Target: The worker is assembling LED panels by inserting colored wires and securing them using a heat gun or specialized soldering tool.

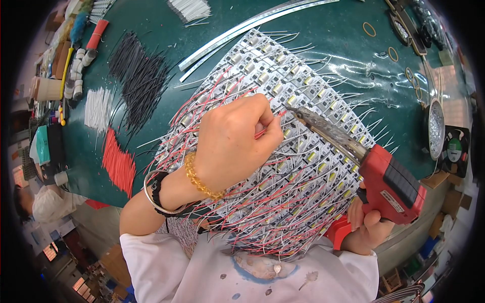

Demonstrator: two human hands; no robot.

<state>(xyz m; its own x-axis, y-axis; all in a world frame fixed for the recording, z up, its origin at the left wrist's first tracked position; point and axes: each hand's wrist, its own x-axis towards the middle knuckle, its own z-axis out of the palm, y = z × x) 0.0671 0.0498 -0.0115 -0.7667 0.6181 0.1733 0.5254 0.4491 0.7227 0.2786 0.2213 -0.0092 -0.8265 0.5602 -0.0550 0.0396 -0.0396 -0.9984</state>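
Observation:
A broad sheet of small white circuit boards (275, 90) lies on the table in front of me, with many red, white and black wires attached along its rows. Over its middle, my left hand (233, 130) is closed in a pinch on a red wire (281, 114), whose end shows by the fingertips. In my right hand (373, 228) is a red and black soldering gun (391, 184), gripped by its handle. Its dark tip points left and comes close to the boards just above the left fingertips; whether it touches them I cannot tell.
On the green table (156, 108) lie piles of black wires (139, 76), white wires (99, 108) and red wires (119, 164). Long white strips (242, 25) curve behind the boards. Rubber bands (369, 29) and a metal dish (435, 129) are at the right.

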